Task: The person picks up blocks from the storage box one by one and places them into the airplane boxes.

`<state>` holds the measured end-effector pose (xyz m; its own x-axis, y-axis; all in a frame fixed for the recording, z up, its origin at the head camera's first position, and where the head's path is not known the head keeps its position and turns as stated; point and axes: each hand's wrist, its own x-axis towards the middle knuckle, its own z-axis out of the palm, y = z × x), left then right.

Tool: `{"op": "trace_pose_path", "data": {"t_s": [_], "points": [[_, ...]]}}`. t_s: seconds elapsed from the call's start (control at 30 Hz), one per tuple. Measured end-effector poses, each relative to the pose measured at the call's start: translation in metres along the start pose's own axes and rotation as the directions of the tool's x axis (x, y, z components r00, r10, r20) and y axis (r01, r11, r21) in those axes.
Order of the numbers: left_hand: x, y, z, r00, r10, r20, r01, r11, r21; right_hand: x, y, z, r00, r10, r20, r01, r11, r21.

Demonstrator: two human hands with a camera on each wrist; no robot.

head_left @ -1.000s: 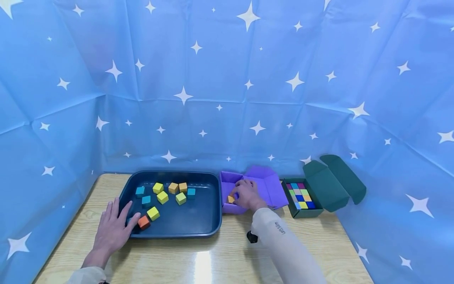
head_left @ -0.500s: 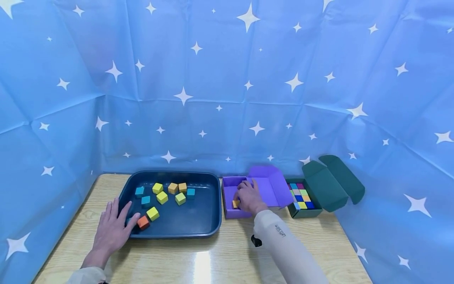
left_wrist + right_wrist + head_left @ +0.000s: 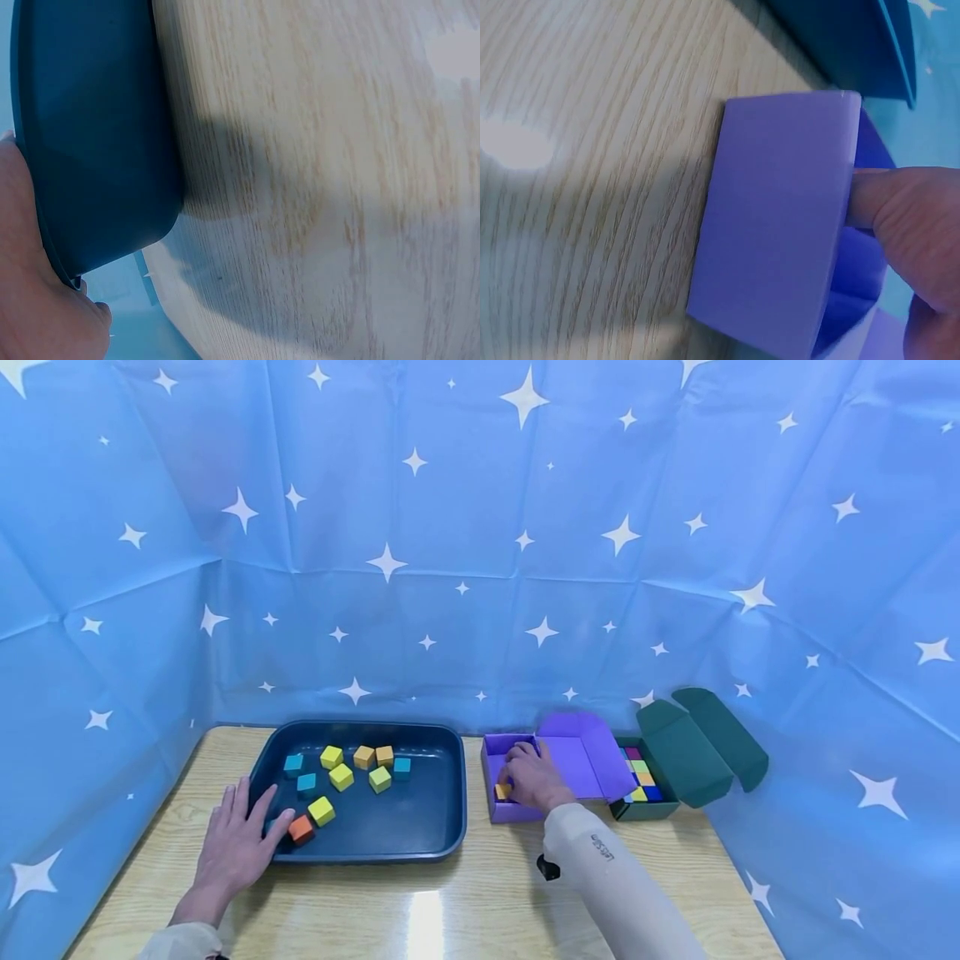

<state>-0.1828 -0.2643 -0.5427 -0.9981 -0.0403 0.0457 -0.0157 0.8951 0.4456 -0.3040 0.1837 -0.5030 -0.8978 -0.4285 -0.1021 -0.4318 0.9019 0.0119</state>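
My left hand (image 3: pixel 232 852) lies with spread fingers at the left rim of the dark blue tray (image 3: pixel 420 835), its thumb near a red-orange cube (image 3: pixel 302 830). Inside the tray are yellow cubes (image 3: pixel 321 811), teal cubes (image 3: pixel 293 766) and two light orange cubes (image 3: pixel 363 757). Reaching down into the open purple box (image 3: pixel 513 812), my right hand (image 3: pixel 532 777) has curled fingers at an orange cube (image 3: pixel 502 792) in the front left corner and appears to hold it. In the right wrist view, the box's front wall (image 3: pixel 780 210) hides the fingertips (image 3: pixel 864 199) and the cube.
A dark green box (image 3: pixel 647 811) with its lid folded back holds several coloured cubes in rows. The purple lid (image 3: pixel 581 760) overlaps its left side. A blue star-patterned cloth (image 3: pixel 480 527) closes off the back and sides of the wooden table (image 3: pixel 360 910).
The purple box has slid right along with my right hand, away from the tray, and its lid now overlaps the green box. My left hand stays in place.
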Motion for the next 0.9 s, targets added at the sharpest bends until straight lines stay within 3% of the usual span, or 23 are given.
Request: {"op": "trace_pose_path", "data": {"t_s": [0.9], "points": [[-0.0008, 0.0009, -0.0004, 1.0, -0.011, 0.01, 0.011, 1.0, 0.007, -0.0007, -0.0081, -0.0004, 0.999, -0.016, 0.033, 0.015, 0.999, 0.046]]}}
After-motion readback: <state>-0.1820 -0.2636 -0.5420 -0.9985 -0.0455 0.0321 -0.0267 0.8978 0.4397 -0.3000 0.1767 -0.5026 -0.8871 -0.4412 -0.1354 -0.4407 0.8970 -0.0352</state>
